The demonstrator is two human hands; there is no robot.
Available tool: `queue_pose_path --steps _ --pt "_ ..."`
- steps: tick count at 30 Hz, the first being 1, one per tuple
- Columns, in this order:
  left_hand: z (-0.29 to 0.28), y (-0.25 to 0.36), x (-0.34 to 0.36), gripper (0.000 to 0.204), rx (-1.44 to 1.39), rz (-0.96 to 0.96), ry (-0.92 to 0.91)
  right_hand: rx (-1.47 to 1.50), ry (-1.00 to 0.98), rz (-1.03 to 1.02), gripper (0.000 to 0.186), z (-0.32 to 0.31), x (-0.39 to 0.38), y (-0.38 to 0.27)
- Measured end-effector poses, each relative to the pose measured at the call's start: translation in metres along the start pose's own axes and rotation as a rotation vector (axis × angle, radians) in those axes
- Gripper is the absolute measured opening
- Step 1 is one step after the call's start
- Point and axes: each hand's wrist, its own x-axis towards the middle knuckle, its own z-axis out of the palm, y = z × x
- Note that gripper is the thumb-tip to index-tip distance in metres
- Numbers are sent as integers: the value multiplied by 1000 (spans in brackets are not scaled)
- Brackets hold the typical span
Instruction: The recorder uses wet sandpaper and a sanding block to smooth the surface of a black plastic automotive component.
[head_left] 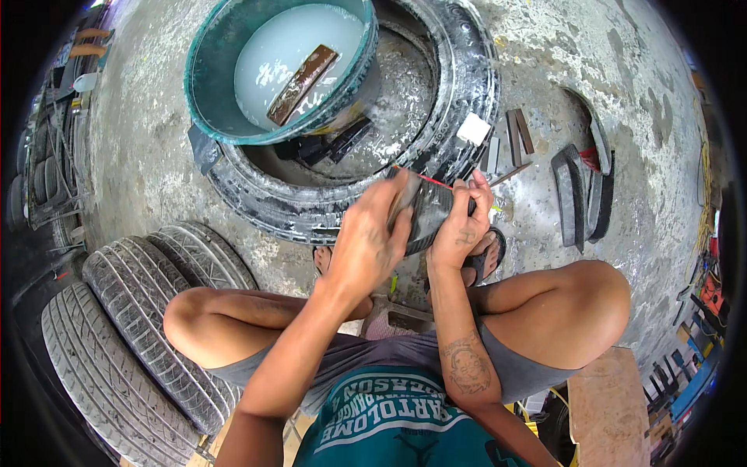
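My right hand (pixel 464 222) is closed on a dark curved piece with a thin red edge (pixel 429 214), held over the near side of a whitened black tyre (pixel 299 206) that lies flat. Beside it, my left hand (pixel 373 233) is smeared by motion, its fingers curled around something greyish that I cannot make out. A green basin (pixel 194 86) of cloudy water rests at the tyre's far left, with a brown bar (pixel 303 84) in it. On the tyre's right side sits a white square block (pixel 473 128).
Brown and grey strips (pixel 520 136) lie right of the tyre, near a thin pointed tool (pixel 510 174). Farther right are dark curved pieces (pixel 569 194). Several upright tyres (pixel 117 366) stand at lower left, and a wooden board (pixel 611 409) is at lower right.
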Motion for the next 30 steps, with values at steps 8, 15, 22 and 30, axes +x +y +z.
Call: queue_pose_path --steps 8,15,22,30 --pt "-2 -5 1 44 -33 11 5 -32 -7 -33 19 0 6 3" --pt "-10 4 -18 44 -29 -36 -12 -32 -15 -17 21 -3 3 3" --pt "0 -14 25 42 -43 -26 132 1 -20 8 18 5 2 -2" --pt "-7 4 -17 43 29 -35 129 5 -14 -19 18 2 2 1"
